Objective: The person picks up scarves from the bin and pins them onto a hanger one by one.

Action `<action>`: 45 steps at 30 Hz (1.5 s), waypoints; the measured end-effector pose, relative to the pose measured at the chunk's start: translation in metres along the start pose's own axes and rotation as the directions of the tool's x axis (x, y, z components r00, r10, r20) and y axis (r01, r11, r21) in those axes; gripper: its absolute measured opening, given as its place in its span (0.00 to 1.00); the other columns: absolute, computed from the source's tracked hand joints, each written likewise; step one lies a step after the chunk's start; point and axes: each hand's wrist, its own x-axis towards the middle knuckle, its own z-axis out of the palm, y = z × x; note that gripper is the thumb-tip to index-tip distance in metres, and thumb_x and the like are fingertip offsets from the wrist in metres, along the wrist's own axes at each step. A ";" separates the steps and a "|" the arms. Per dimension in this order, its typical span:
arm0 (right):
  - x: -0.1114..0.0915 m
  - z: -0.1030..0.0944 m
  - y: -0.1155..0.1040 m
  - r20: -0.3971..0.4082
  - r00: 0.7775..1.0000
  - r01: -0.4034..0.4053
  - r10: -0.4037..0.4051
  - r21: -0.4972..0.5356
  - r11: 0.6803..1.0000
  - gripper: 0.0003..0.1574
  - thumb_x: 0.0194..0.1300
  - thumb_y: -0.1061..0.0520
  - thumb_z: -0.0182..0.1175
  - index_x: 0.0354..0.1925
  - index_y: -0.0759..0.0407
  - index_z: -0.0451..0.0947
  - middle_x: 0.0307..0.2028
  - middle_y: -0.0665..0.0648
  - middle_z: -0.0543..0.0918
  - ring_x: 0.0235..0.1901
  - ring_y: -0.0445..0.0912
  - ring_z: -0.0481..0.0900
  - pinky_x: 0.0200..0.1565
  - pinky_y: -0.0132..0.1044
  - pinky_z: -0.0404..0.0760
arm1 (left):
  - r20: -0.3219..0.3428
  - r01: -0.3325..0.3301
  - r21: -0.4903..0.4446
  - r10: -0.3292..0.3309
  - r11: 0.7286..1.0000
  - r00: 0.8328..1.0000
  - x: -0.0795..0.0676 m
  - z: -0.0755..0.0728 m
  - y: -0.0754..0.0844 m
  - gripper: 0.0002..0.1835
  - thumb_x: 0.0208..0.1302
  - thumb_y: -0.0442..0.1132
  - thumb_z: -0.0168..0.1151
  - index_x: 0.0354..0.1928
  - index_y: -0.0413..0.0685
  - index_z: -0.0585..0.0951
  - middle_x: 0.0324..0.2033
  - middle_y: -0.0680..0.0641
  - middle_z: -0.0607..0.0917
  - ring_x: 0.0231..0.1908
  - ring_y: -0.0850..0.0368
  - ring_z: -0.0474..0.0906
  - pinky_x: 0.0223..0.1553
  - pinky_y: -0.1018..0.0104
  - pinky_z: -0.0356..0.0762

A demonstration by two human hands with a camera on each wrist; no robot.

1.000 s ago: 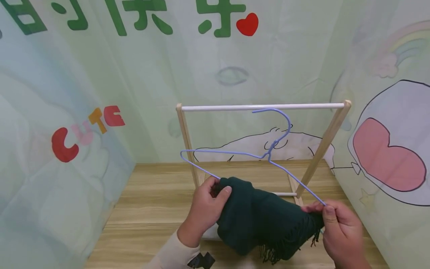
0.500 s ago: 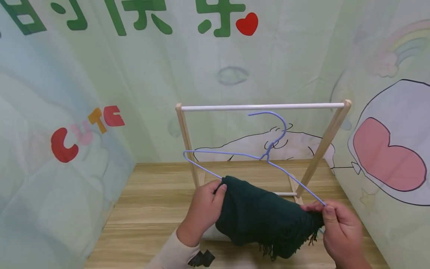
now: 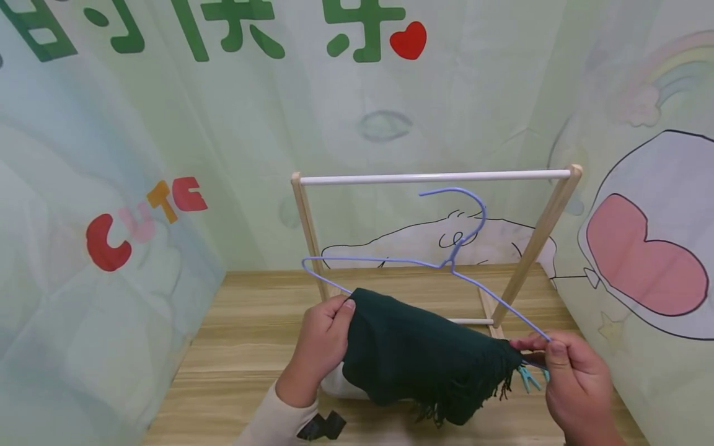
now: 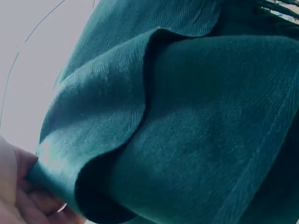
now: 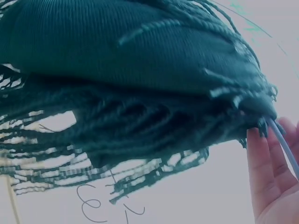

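Note:
A dark green fringed scarf [image 3: 413, 353] hangs over the lower bar of a lavender-blue wire clothes hanger [image 3: 481, 214], its hook pointing up. My left hand [image 3: 319, 337] pinches the scarf's upper left corner, thumb on top. On the other side, my right hand [image 3: 580, 381] grips the hanger's right end, fingertips close to the scarf's fringed edge. The left wrist view shows loose folds of the scarf [image 4: 201, 116] beside my fingers [image 4: 44, 201]. In the right wrist view, the bar [image 5: 285, 148] runs out of the fringed end across my right hand [image 5: 275, 186].
Behind the hanger stands a small wooden rack with a white top rail [image 3: 390, 179]. Teal clips [image 3: 528, 378] lie under my right hand. A white object [image 3: 337, 384] shows partly behind the scarf on the wood-grain table [image 3: 245, 347]. Printed cloth walls [image 3: 251, 124] enclose it.
My left hand has moved left, drawing the scarf flatter and further along the bar. My right hand has shifted slightly right, and the scarf's fringed end now sits apart from its thumb.

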 end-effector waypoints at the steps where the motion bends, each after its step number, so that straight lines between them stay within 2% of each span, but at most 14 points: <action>1: 0.000 -0.001 0.001 0.003 1.000 0.001 -0.001 -0.001 1.000 0.17 0.83 0.67 0.43 0.42 0.78 0.75 0.38 0.53 0.89 0.40 0.40 0.90 0.43 0.28 0.86 | -0.001 0.001 0.005 -0.001 1.000 1.000 0.000 -0.002 0.000 0.19 0.82 0.37 0.52 0.29 0.42 0.82 0.21 0.49 0.75 0.28 0.55 0.75 0.33 0.65 0.75; 4: 0.001 -0.004 0.000 0.026 1.000 -0.003 0.003 -0.004 1.000 0.17 0.84 0.66 0.42 0.42 0.77 0.75 0.38 0.51 0.90 0.41 0.40 0.90 0.44 0.29 0.86 | -0.041 0.018 0.036 -0.016 0.999 0.999 0.000 -0.007 -0.002 0.12 0.80 0.37 0.56 0.38 0.43 0.86 0.30 0.47 0.84 0.35 0.54 0.78 0.41 0.61 0.79; 6: 0.003 -0.006 -0.001 0.057 0.998 0.012 -0.012 0.009 1.000 0.16 0.83 0.68 0.41 0.42 0.77 0.74 0.39 0.51 0.89 0.42 0.40 0.90 0.44 0.30 0.87 | -0.119 0.014 0.044 -0.009 0.999 0.993 0.000 -0.011 -0.002 0.07 0.76 0.36 0.60 0.43 0.43 0.85 0.36 0.47 0.86 0.40 0.53 0.80 0.47 0.58 0.78; 8: 0.004 -0.009 -0.002 0.075 0.997 0.025 -0.027 0.019 0.999 0.16 0.83 0.68 0.41 0.41 0.76 0.73 0.39 0.49 0.89 0.42 0.39 0.90 0.44 0.30 0.87 | -0.225 -0.015 0.043 0.025 0.999 0.974 0.001 -0.017 -0.004 0.08 0.72 0.35 0.63 0.49 0.40 0.81 0.41 0.45 0.85 0.44 0.51 0.79 0.50 0.56 0.75; 11: 0.004 -0.011 -0.002 0.102 0.993 0.051 -0.056 0.046 0.998 0.16 0.83 0.70 0.40 0.40 0.77 0.73 0.39 0.49 0.90 0.42 0.39 0.90 0.44 0.30 0.87 | -0.330 -0.131 0.072 0.148 0.989 0.932 0.005 -0.027 -0.005 0.21 0.69 0.32 0.65 0.60 0.36 0.73 0.51 0.40 0.82 0.54 0.47 0.77 0.55 0.51 0.69; 13: 0.005 -0.013 0.000 0.124 0.990 0.066 -0.073 0.056 0.996 0.16 0.82 0.71 0.40 0.40 0.76 0.73 0.39 0.47 0.90 0.42 0.39 0.89 0.44 0.30 0.86 | -0.319 -0.220 0.130 0.251 0.967 0.914 0.008 -0.034 -0.005 0.27 0.67 0.32 0.67 0.65 0.36 0.71 0.58 0.38 0.79 0.61 0.45 0.75 0.60 0.48 0.68; 15: 0.006 -0.014 0.003 0.150 0.984 0.091 -0.100 0.067 0.994 0.16 0.82 0.71 0.39 0.40 0.75 0.74 0.40 0.47 0.91 0.43 0.39 0.89 0.44 0.30 0.86 | -0.254 -0.309 0.194 0.352 0.931 0.901 0.011 -0.040 -0.005 0.25 0.66 0.32 0.68 0.65 0.37 0.75 0.62 0.39 0.80 0.65 0.44 0.74 0.65 0.46 0.69; 18: 0.007 -0.015 0.009 0.171 0.974 0.135 -0.151 0.101 0.986 0.16 0.81 0.73 0.39 0.41 0.75 0.74 0.41 0.49 0.91 0.43 0.39 0.90 0.44 0.28 0.86 | -0.154 -0.411 0.257 0.457 0.875 0.876 0.013 -0.046 -0.005 0.12 0.66 0.32 0.69 0.50 0.41 0.83 0.57 0.43 0.84 0.61 0.46 0.79 0.65 0.54 0.75; 20: 0.007 -0.014 0.012 0.152 0.976 0.143 -0.157 0.098 0.985 0.17 0.81 0.74 0.40 0.40 0.74 0.76 0.41 0.50 0.91 0.42 0.39 0.90 0.42 0.28 0.86 | -0.106 -0.453 0.246 0.488 0.857 0.866 0.012 -0.047 -0.006 0.05 0.66 0.29 0.68 0.42 0.42 0.82 0.50 0.45 0.86 0.55 0.48 0.81 0.60 0.62 0.78; 27: 0.011 -0.014 0.014 0.065 0.996 0.060 -0.062 0.024 0.998 0.16 0.80 0.72 0.45 0.38 0.73 0.79 0.38 0.50 0.92 0.39 0.39 0.88 0.40 0.27 0.85 | -0.034 -0.444 0.162 0.455 0.881 0.890 0.004 -0.044 -0.007 0.09 0.69 0.26 0.63 0.36 0.46 0.74 0.41 0.50 0.83 0.45 0.58 0.78 0.52 0.63 0.80; 33: 0.015 -0.014 0.010 0.028 0.999 0.017 -0.017 -0.017 1.000 0.13 0.79 0.72 0.49 0.39 0.77 0.79 0.39 0.49 0.90 0.37 0.39 0.89 0.41 0.28 0.87 | -0.056 -0.448 0.122 0.457 0.886 0.888 0.001 -0.038 -0.009 0.11 0.68 0.24 0.64 0.33 0.44 0.74 0.37 0.52 0.82 0.41 0.58 0.79 0.49 0.67 0.81; 37: 0.018 -0.014 0.014 -0.005 1.000 0.016 -0.016 -0.023 1.000 0.09 0.77 0.73 0.52 0.46 0.79 0.79 0.41 0.48 0.89 0.37 0.38 0.89 0.41 0.28 0.86 | -0.085 -0.432 0.129 0.444 0.892 0.892 0.000 -0.036 -0.010 0.11 0.68 0.25 0.64 0.33 0.44 0.73 0.37 0.52 0.81 0.41 0.59 0.78 0.50 0.69 0.79; 41: 0.021 -0.020 0.025 -0.056 0.998 0.032 -0.032 -0.003 0.999 0.15 0.75 0.76 0.50 0.56 0.80 0.75 0.45 0.49 0.88 0.44 0.37 0.87 0.44 0.25 0.84 | -0.098 -0.425 0.161 0.443 0.891 0.891 -0.001 -0.034 -0.011 0.11 0.69 0.26 0.64 0.34 0.44 0.73 0.37 0.51 0.80 0.41 0.59 0.77 0.50 0.67 0.79; 45: 0.024 -0.032 0.041 -0.183 0.979 -0.091 0.092 0.014 0.996 0.18 0.78 0.72 0.50 0.62 0.72 0.76 0.47 0.50 0.85 0.49 0.39 0.83 0.43 0.23 0.84 | -0.107 -0.423 0.186 0.446 0.887 0.889 0.000 -0.033 -0.012 0.11 0.69 0.26 0.64 0.34 0.44 0.72 0.35 0.51 0.78 0.40 0.59 0.76 0.48 0.66 0.79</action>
